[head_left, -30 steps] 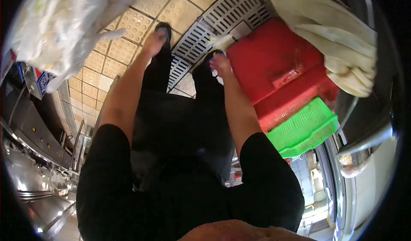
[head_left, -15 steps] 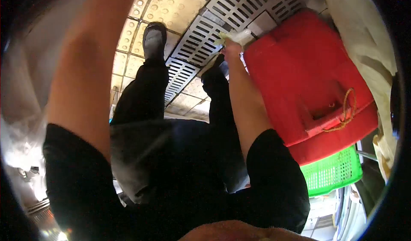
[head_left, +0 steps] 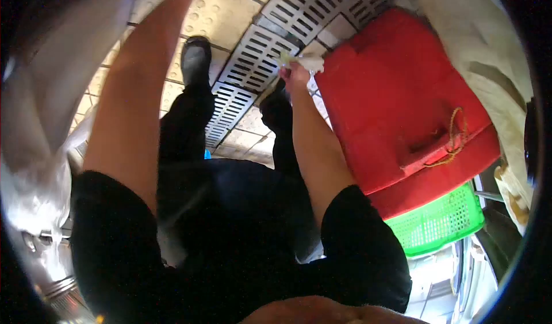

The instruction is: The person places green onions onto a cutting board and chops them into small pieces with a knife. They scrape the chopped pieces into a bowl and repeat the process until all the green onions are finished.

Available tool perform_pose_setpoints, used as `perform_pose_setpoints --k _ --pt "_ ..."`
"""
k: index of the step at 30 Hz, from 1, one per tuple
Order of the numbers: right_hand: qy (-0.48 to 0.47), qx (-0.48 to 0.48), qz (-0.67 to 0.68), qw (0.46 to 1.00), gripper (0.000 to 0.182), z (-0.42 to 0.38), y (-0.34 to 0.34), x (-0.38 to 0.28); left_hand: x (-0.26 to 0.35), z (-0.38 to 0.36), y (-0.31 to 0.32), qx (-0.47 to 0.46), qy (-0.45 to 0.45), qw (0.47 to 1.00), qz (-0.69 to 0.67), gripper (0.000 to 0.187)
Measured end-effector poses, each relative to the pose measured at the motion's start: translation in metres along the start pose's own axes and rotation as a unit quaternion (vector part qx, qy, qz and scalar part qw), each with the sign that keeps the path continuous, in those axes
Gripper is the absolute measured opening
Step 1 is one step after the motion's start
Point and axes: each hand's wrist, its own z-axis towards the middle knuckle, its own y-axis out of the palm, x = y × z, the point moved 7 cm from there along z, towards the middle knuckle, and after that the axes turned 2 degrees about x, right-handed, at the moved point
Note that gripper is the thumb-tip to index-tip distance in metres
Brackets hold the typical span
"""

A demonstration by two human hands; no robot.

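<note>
My right hand [head_left: 296, 77] is beside the upper left edge of a red lidded container [head_left: 402, 99], over the grated floor drain [head_left: 253, 56]. Its fingers are closed on a pale, whitish-green piece [head_left: 310, 63], too small and blurred to name. My left forearm reaches up past the top edge of the view, and my left hand is out of sight.
A rope loop [head_left: 454, 145] hangs at the red container's handle. Below the container is a green perforated basket [head_left: 440, 223]. Pale sheeting [head_left: 477, 76] lies on the right, translucent plastic [head_left: 37, 168] on the left. My shoes stand on floor tiles [head_left: 221, 13] beside the drain.
My right hand, still holding the pale piece, appears slightly lower and further left. The container, basket and drain also shift left in view. My left forearm now slants more to the right.
</note>
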Motion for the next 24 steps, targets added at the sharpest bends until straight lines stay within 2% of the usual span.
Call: perform_pose_setpoints --k 1,2,3,4,5,6,7,8,9,10,11,12,13,15,17,19,20,21,22,23,24 --pt "-0.036 -0.038 0.015 0.999 0.023 -0.007 0.008 0.001 -0.016 -0.031 0.010 -0.070 -0.079 0.989 0.102 0.027" --pt "-0.045 -0.055 -0.054 0.996 0.023 -0.034 0.017 -0.007 0.052 -0.076 -0.036 -0.080 -0.037 0.995 -0.045 0.018" --pt "-0.056 -0.070 -0.123 0.988 0.023 -0.069 0.020 -0.015 0.063 -0.112 -0.042 -0.051 -0.053 0.993 -0.096 0.017" --pt "-0.049 -0.119 -0.152 0.980 0.022 -0.094 0.027 -0.012 0.098 -0.148 -0.074 -0.083 -0.093 0.990 -0.071 0.017" --pt "-0.045 -0.165 -0.182 0.968 0.022 -0.120 0.032 -0.013 0.108 -0.189 -0.077 -0.145 -0.174 0.954 -0.197 0.016" --pt "-0.043 -0.184 -0.184 0.965 0.021 -0.153 0.038 -0.020 0.148 -0.216 -0.121 -0.167 -0.208 0.953 -0.145 0.015" --pt "-0.042 -0.200 -0.188 0.961 0.021 -0.189 0.044 -0.026 0.170 -0.242 -0.139 -0.222 -0.223 0.937 -0.153 0.013" --pt "-0.060 -0.205 -0.149 0.965 0.021 -0.227 0.051 -0.034 0.187 -0.266 -0.156 -0.206 -0.188 0.934 -0.222 0.012" --pt "-0.075 -0.211 -0.109 0.968 0.021 -0.263 0.052 -0.046 0.213 -0.282 -0.185 -0.135 -0.143 0.949 -0.245 0.011" --pt "-0.321 -0.244 -0.327 0.855 0.020 -0.276 0.050 -0.056 0.239 -0.298 -0.221 -0.149 -0.211 0.899 -0.354 0.011" --pt "-0.276 -0.258 -0.284 0.881 0.020 -0.330 0.057 -0.078 0.260 -0.313 -0.246 -0.162 -0.281 0.837 -0.441 0.011" --pt "-0.230 -0.267 -0.240 0.905 0.022 -0.391 0.065 -0.103 0.287 -0.308 -0.306 -0.045 -0.144 0.929 -0.338 0.010" --pt "-0.303 -0.269 -0.292 0.866 0.019 -0.431 0.070 -0.125 0.314 -0.303 -0.367 0.016 -0.111 0.931 -0.347 0.008" --pt "-0.365 -0.336 -0.154 0.855 0.015 -0.579 0.096 -0.197 0.352 -0.291 -0.474 0.100 -0.065 0.927 -0.355 0.010" --pt "-0.399 -0.379 -0.275 0.789 0.016 -0.674 0.122 -0.245 0.372 -0.276 -0.567 0.189 -0.015 0.927 -0.323 0.012" --pt "-0.263 -0.508 -0.196 0.796 0.025 -0.714 0.165 -0.259 0.379 -0.248 -0.644 0.201 0.020 0.917 -0.343 0.013" --pt "-0.273 -0.520 -0.158 0.794 0.032 -0.745 0.175 -0.281 0.369 -0.228 -0.677 0.240 0.058 0.929 -0.276 0.013" --pt "-0.280 -0.531 -0.120 0.791 0.041 -0.775 0.177 -0.301 0.347 -0.208 -0.695 0.214 0.022 0.940 -0.265 0.024" --pt "-0.371 -0.454 -0.150 0.796 0.041 -0.775 0.172 -0.314 0.321 -0.188 -0.711 0.202 0.015 0.945 -0.258 0.046" --pt "-0.453 -0.372 -0.180 0.790 0.042 -0.761 0.167 -0.324 0.313 -0.181 -0.737 0.133 -0.092 0.984 -0.079 0.062" --pt "-0.519 -0.284 -0.210 0.778 0.043 -0.753 0.158 -0.338 0.284 -0.172 -0.757 0.219 -0.007 0.975 -0.025 0.062"
